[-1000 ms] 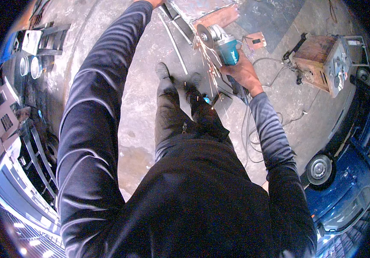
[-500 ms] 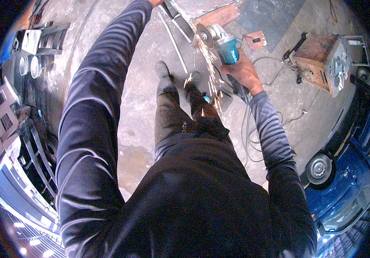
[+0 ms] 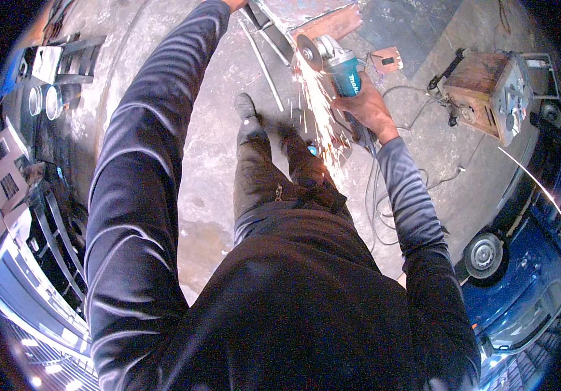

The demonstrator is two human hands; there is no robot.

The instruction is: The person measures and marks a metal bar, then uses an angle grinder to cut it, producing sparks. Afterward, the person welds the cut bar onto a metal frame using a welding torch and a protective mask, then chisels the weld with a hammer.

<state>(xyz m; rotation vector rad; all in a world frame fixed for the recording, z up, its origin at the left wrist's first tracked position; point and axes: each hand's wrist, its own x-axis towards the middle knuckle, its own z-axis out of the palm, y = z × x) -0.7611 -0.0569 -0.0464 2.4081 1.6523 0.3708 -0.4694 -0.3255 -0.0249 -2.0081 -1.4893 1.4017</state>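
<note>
My right hand [image 3: 369, 109] is wrapped round a teal and silver angle grinder [image 3: 344, 73]. Its disc [image 3: 308, 52] meets the dark metal frame [image 3: 274, 40] near the top of the view, and a bright stream of sparks [image 3: 319, 124] sprays down toward my legs. My left hand [image 3: 235, 4] reaches to the top edge beside that frame; its fingers are cut off or hidden. Behind the grinder lie a rusty plate [image 3: 324, 21] and a small copper-coloured plate with a cutout [image 3: 390, 60]. A thin metal rod [image 3: 262, 62] lies left of the frame.
A wooden-cased machine [image 3: 472, 85] stands at the right, with cables [image 3: 404, 125] over the concrete floor. A blue car [image 3: 524, 280] is at the lower right. Metal parts [image 3: 13, 173], two round cans [image 3: 53, 102] and a pale vehicle panel [image 3: 29, 283] line the left.
The spark stream has grown denser and brighter, and a long streak flies at the right. My arms and the grinder have barely moved.
</note>
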